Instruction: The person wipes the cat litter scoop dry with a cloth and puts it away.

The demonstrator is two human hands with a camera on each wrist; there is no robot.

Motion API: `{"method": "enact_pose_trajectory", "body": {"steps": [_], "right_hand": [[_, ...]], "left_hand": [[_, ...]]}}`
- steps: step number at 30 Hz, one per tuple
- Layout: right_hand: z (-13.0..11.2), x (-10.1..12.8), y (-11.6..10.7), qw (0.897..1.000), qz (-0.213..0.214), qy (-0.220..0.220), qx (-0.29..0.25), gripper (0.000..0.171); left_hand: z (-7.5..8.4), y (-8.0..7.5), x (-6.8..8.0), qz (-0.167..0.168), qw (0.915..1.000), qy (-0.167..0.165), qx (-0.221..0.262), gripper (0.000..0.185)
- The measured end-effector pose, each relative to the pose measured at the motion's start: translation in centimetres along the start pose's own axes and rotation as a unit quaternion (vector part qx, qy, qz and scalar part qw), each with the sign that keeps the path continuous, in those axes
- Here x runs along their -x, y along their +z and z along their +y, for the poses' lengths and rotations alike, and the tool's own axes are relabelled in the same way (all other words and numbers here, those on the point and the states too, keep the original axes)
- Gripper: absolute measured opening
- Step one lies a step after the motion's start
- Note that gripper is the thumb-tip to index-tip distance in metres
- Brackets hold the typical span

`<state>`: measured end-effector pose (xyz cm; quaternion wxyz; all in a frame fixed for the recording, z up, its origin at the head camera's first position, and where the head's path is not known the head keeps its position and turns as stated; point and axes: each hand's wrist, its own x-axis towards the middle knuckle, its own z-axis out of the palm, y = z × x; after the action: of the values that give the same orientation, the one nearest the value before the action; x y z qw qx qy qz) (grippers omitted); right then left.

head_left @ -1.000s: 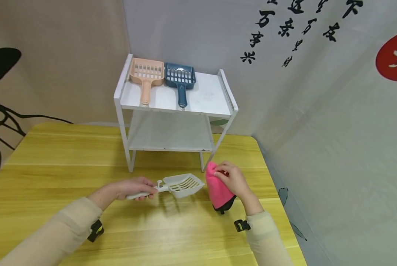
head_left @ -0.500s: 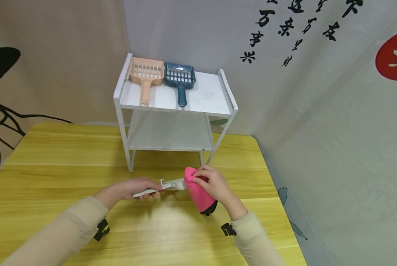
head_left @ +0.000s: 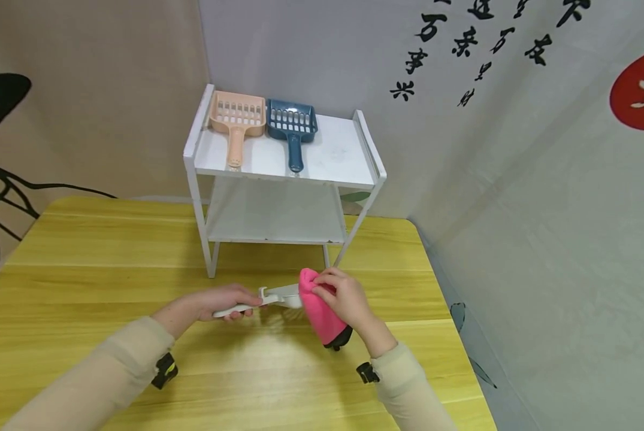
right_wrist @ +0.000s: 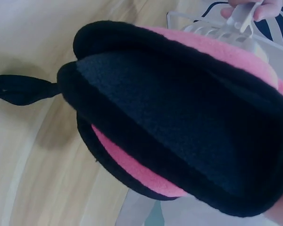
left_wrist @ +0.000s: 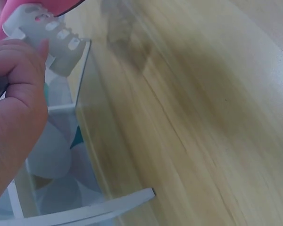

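Observation:
My left hand (head_left: 227,302) grips the handle of a white slotted litter scoop (head_left: 286,296) above the wooden table. A pink cloth mitt (head_left: 319,314) with black edging is pinched in my right hand (head_left: 348,299) and covers the far end of the scoop's head. In the left wrist view, slots show along the scoop (left_wrist: 68,61), with the pink mitt (left_wrist: 61,4) against it. The right wrist view looks into the mitt's dark lining (right_wrist: 179,108); a black loop (right_wrist: 26,89) hangs from its edge. Much of the scoop's head is hidden behind the mitt.
A white two-tier rack (head_left: 338,158) stands at the back of the table (head_left: 111,269). On its top shelf lie a peach litter scoop (head_left: 237,123) and a dark blue one (head_left: 293,129), side by side. A fabric wall backdrop rises behind and to the right.
My right hand has brought the pink mitt leftward onto the white scoop's head. The scoop has moved slightly right and tilted more edge-on. In the last half second both hands have barely moved.

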<state>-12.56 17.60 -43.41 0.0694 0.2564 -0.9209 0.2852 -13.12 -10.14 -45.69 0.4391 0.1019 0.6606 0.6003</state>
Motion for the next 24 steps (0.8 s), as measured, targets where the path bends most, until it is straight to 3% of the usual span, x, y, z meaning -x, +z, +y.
{"method": "enact_pose_trajectory", "body": {"steps": [9, 18, 24], "right_hand": [[1.1, 0.5, -0.3, 0.998, -0.006, 0.049, -0.036, 0.016], [3.2, 0.7, -1.1, 0.991, 0.035, 0.094, -0.089, 0.014], [4.3, 0.9, -1.6, 0.986, 0.04, 0.11, -0.115, 0.014]], "left_hand": [[0.0, -0.1, 0.3, -0.003, 0.9999, 0.01, -0.006, 0.035], [0.2, -0.3, 0.7, -0.017, 0.9996, 0.024, -0.003, 0.039], [0.2, -0.4, 1.0, -0.015, 0.9993, 0.025, -0.022, 0.039]]}}
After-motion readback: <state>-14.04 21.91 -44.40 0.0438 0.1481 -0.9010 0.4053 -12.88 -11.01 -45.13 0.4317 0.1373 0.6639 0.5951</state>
